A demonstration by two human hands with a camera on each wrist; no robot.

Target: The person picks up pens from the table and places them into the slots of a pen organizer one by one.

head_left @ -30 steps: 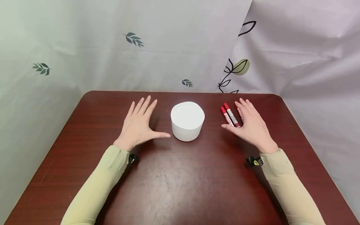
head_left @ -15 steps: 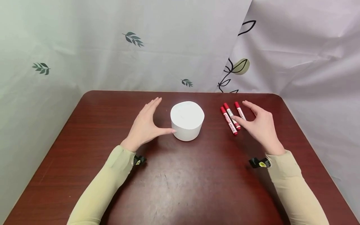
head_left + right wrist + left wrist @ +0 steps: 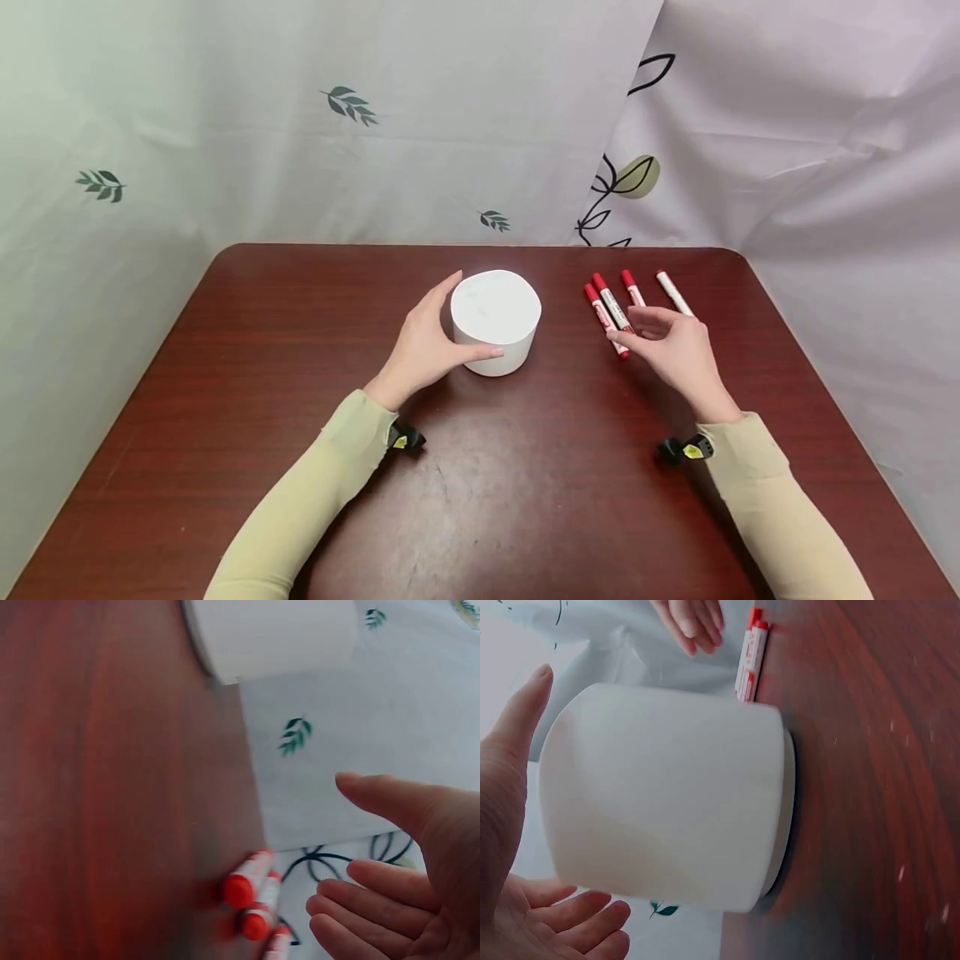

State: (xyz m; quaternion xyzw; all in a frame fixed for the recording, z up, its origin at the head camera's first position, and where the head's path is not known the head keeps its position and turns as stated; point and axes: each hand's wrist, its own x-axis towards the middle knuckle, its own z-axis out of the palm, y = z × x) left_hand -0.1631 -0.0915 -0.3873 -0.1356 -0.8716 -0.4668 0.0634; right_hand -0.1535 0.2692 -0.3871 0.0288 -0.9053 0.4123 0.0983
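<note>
White round container (image 3: 495,308), one: stood upright on the dark red-brown desk (image 3: 510,500), toward the far edge. Left hand (image 3: 420,343), bare: was set around the container's near left side, thumb across the front, fingers at the left, loosely bent and spread; whether it touched the wall could not be told. Markers (image 3: 606,322), four, white and red: lay to the container's right, two close together, a third near them, the fourth farther right. Right hand (image 3: 678,354), bare: hovered over the markers' near ends, fingers relaxed, grasping nothing. Curtain (image 3: 225,167), pale, leaf-printed: hung behind the desk.
</note>
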